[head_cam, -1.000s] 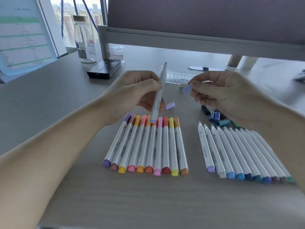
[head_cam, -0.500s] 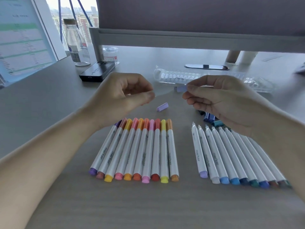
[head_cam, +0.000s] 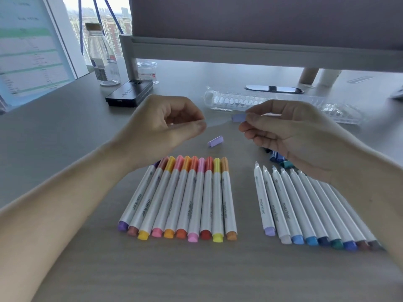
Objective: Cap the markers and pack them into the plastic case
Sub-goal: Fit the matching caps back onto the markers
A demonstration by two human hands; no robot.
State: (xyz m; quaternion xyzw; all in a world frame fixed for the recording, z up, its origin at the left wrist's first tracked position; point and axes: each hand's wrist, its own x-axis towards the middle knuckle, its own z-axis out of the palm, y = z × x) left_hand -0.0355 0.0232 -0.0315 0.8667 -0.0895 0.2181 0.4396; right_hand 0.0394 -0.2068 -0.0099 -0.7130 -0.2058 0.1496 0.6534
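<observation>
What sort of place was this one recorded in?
Most likely an office workstation high up in a building: a gray desk, a screen on the left showing a spreadsheet-like table, and a window looking out over city towers.

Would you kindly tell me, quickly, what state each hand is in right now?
Left hand: closed, fingers curled, nothing visible in it.
Right hand: holding a pale lilac cap in a pinch.

head view, close, down onto desk
</observation>
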